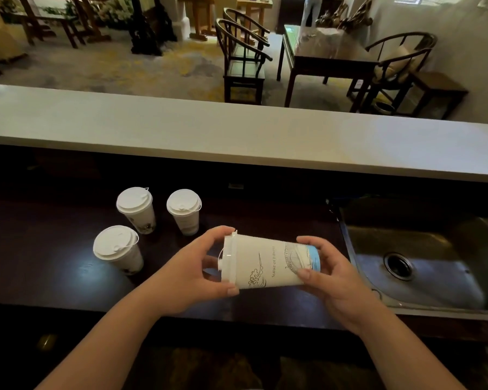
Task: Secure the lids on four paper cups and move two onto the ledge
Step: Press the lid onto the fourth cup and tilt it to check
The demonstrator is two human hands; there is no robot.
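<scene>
Fingers [221, 230] of left hand [192, 274] curl round lid [228, 258] end of paper cup [268, 261], thumb under rim. Right hand [331, 280] grips cup's base end, thumb on printed side. Cup held sideways in air, lid pointing left, just above dark counter [54, 266]. Three other lidded cups [135, 208] [184, 211] [118, 249] stand upright on counter to left, close together, well apart from held one. Pale ledge [237, 133] runs behind, nothing on it. Steel sink [423, 260] to right. Chairs, tables in room beyond.
</scene>
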